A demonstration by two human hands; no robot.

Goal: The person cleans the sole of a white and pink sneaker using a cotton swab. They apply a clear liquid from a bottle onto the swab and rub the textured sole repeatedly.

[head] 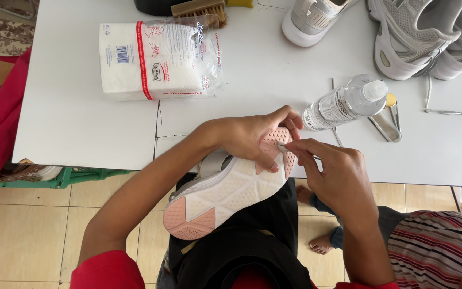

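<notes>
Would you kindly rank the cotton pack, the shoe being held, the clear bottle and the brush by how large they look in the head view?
1. and 2. Shoe and cotton pack: alike in apparent size, and the shoe is nearer the camera, so unranked.
3. Clear bottle.
4. Brush, though cut off by the frame's top edge.

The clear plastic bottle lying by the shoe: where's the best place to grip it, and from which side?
Take the clear bottle around its mid-body from above. It lies on its side on the white table, so the round barrel is exposed. The cap end is narrow, and metal tools crowd it there.
</notes>
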